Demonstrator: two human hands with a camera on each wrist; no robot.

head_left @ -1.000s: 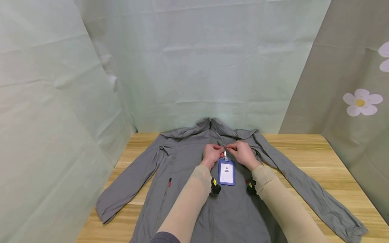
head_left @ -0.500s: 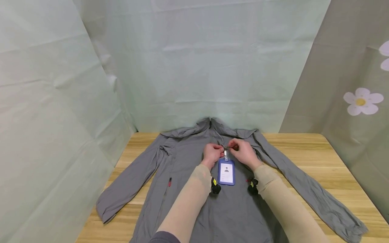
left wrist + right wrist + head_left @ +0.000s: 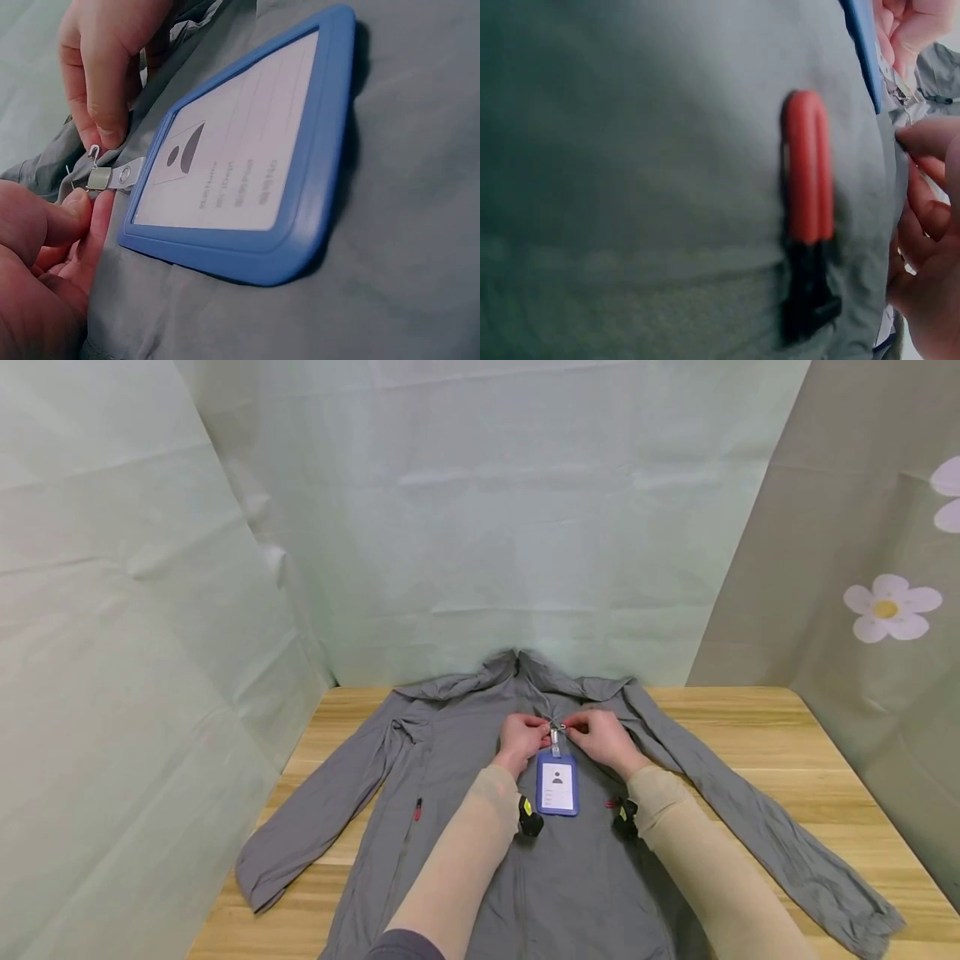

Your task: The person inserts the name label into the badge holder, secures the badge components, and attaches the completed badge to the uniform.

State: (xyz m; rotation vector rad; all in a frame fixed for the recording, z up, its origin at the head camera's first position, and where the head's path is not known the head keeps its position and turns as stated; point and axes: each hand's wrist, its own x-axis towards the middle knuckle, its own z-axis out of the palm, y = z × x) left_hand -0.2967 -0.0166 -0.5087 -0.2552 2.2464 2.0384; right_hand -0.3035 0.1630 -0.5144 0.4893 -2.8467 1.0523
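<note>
A blue-framed ID badge (image 3: pixel 557 785) lies on the chest of a grey jacket (image 3: pixel 465 777), its strap and metal clip (image 3: pixel 99 178) toward the collar. A small safety pin (image 3: pixel 93 153) sits at the clip. My left hand (image 3: pixel 522 740) pinches the pin and clip from the left, thumb against the metal in the left wrist view. From the right, my right hand (image 3: pixel 603 739) pinches the jacket fabric beside the pin's head. Whether the needle passes through the cloth is too small to tell.
The jacket is spread on a wooden table (image 3: pixel 750 752), sleeves out to both sides. A red zipper pull (image 3: pixel 808 165) lies near my right wrist. Pale cloth walls (image 3: pixel 525 527) stand behind and at the sides, flowers printed on the right one.
My right hand's fingers rose off the pin half a second ago and are now back down beside it. The left hand stays in place, and the badge has hardly moved.
</note>
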